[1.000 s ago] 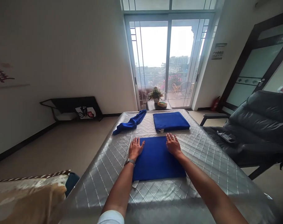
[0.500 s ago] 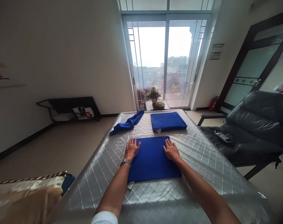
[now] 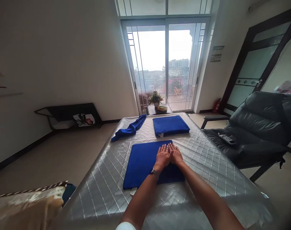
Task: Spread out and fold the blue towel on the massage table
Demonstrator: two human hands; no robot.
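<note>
A folded blue towel (image 3: 141, 163) lies flat on the silver quilted table (image 3: 207, 159) in front of me. My left hand (image 3: 163, 156) and my right hand (image 3: 175, 153) rest side by side on its right half, palms down, fingers stretched flat and touching each other. Neither hand holds anything. Farther back sits a second folded blue towel (image 3: 170, 125). A crumpled blue towel (image 3: 129, 128) lies at the table's far left corner.
A black recliner chair (image 3: 257, 127) with a remote on its seat stands close to the table's right side. A small stand with a potted plant (image 3: 156, 98) is beyond the far edge, before the glass balcony doors. A patterned cushion (image 3: 25, 204) is at lower left.
My left hand has slid right across the near towel, from its left edge to beside my right hand. The right hand has barely moved. The view has shifted slightly.
</note>
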